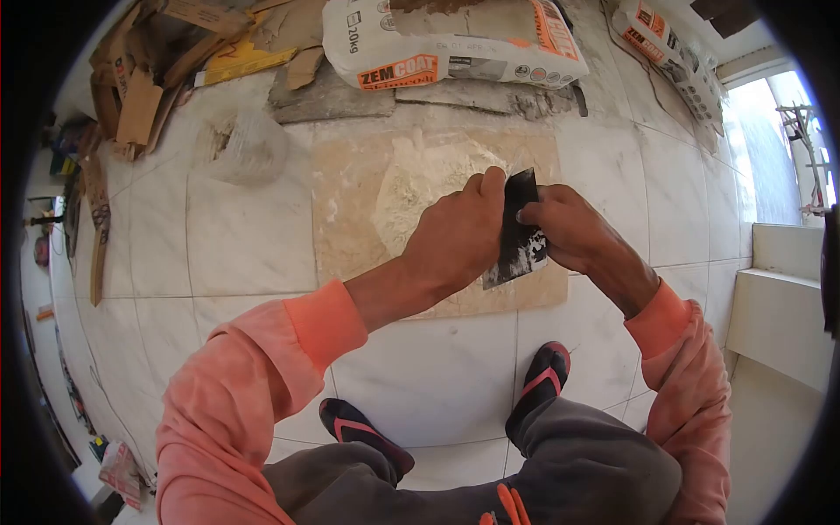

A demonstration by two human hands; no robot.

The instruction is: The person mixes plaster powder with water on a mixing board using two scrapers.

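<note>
My left hand (459,232) and my right hand (564,226) together hold a dark flat scraper blade (518,229) smeared with pale paste. Both hands grip it above a beige board (350,214) lying on the floor. A mound of whitish powder (420,179) sits on that board just beyond my left hand. My thumb and fingers pinch the blade's upper edge on each side. Orange sleeves cover both my forearms.
A white ZEMCOAT sack (437,44) lies at the top, another sack (669,52) to its right. Torn cardboard (149,70) piles at the upper left, a clear plastic bag (241,144) beside it. My feet in black-and-red shoes (538,385) rest on the white tile floor (236,245). A low ledge (779,315) stands at right.
</note>
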